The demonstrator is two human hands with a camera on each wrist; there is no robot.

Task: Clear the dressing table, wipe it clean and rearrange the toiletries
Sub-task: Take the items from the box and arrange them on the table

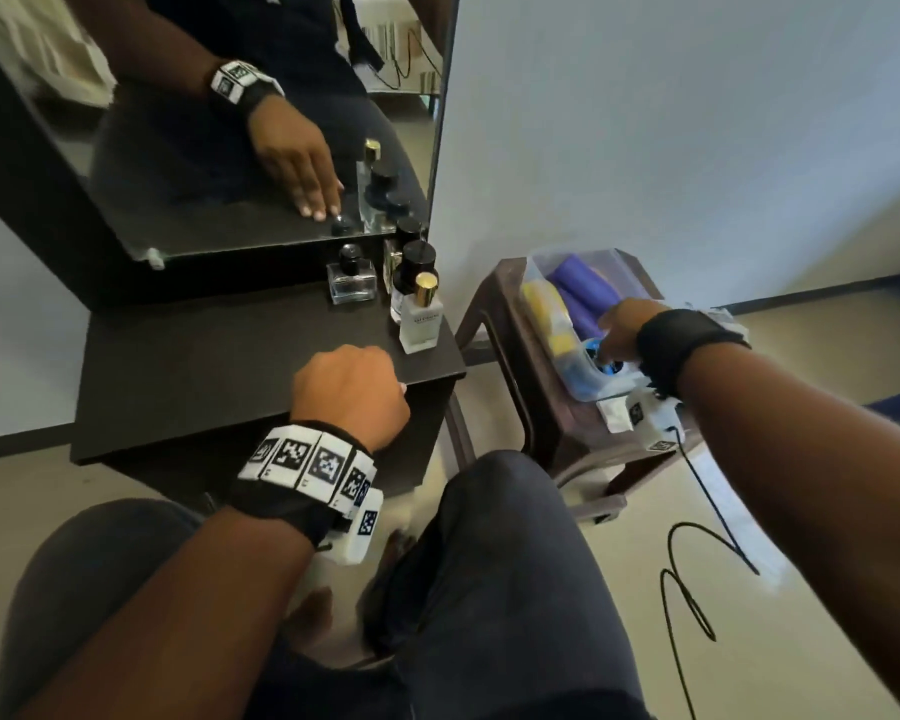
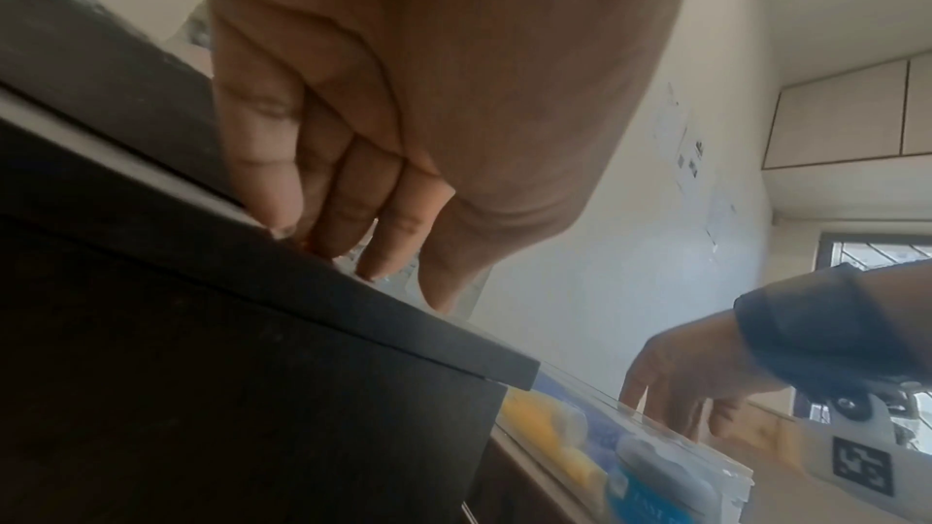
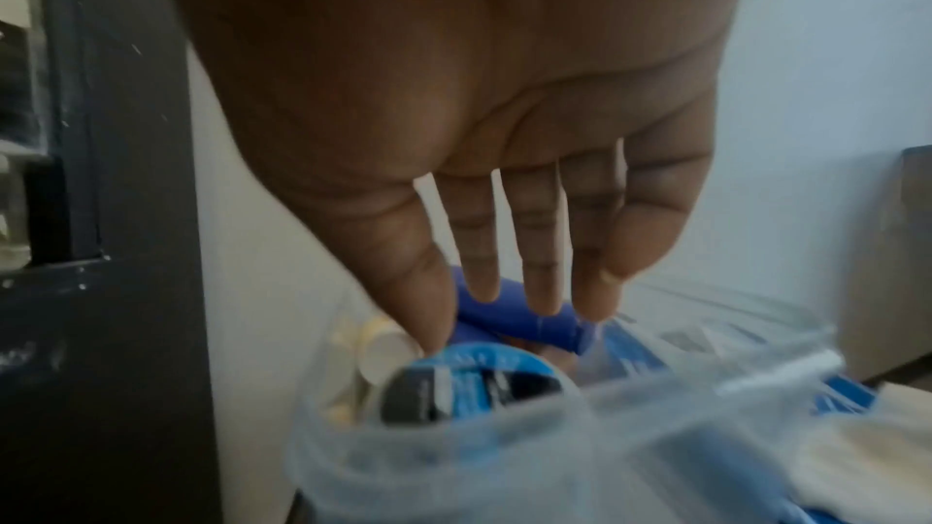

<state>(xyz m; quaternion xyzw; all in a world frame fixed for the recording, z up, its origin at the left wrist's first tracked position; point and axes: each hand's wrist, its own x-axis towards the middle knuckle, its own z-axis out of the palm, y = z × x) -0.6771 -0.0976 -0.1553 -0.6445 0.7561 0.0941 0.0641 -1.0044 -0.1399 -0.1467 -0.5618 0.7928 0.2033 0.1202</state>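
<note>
The dark dressing table (image 1: 219, 366) carries a cluster of perfume bottles at its back right corner: a square clear one with a black cap (image 1: 351, 280), a frosted one with a gold cap (image 1: 421, 317) and black-capped ones (image 1: 417, 257) behind. My left hand (image 1: 352, 392) (image 2: 353, 214) rests its fingertips on the table's front right part and holds nothing. My right hand (image 1: 619, 327) (image 3: 504, 273) reaches with straight fingers into a clear plastic container (image 1: 583, 387) (image 3: 555, 453). Its thumb touches a round blue-lidded tub (image 3: 469, 381). A purple bottle (image 1: 585, 291) (image 3: 509, 321) lies under the fingers.
The container sits on a brown stool (image 1: 505, 324) right of the table and also holds a yellow item (image 1: 546, 314). A mirror (image 1: 230, 148) stands behind the table. My knees (image 1: 489, 563) are close below, and a black cable (image 1: 697, 589) loops over the floor.
</note>
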